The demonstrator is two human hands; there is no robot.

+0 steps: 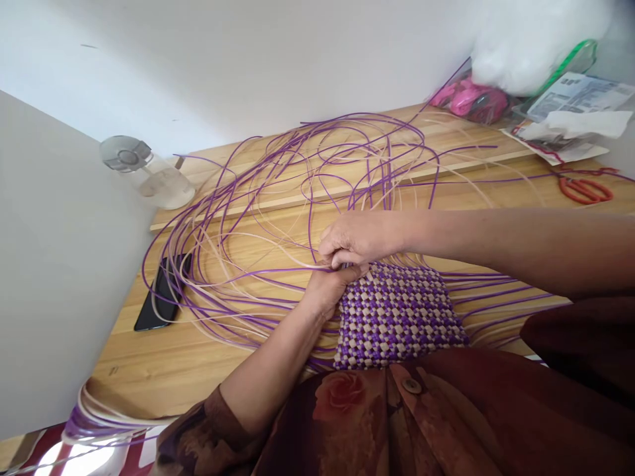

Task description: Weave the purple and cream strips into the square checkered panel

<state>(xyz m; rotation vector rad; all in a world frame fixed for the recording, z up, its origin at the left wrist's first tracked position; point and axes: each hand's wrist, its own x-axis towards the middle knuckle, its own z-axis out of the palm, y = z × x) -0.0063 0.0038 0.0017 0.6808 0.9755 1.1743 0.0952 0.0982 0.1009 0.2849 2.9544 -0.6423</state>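
Note:
A purple and beige woven panel point(401, 314) of knobbly checks lies near the table's front edge, against my clothing. Long strands fan out from its sides. My left hand point(327, 291) grips the panel's far left corner, its thumb lying over the weave. Just above, my right hand point(360, 239) is closed, fingers curled down over the strands at that same corner. The two hands touch or nearly touch. Fingertips of the right hand are partly hidden, and exactly which strands it pinches is hard to see.
Loose purple and beige strands point(282, 165) loop across the wooden table point(143, 370). A black phone point(163, 294) lies left beneath some; a clear jug point(149, 173) stands behind. Orange-handled scissors point(585, 190), papers point(578, 99) and a pink bagged bundle point(471, 99) sit right.

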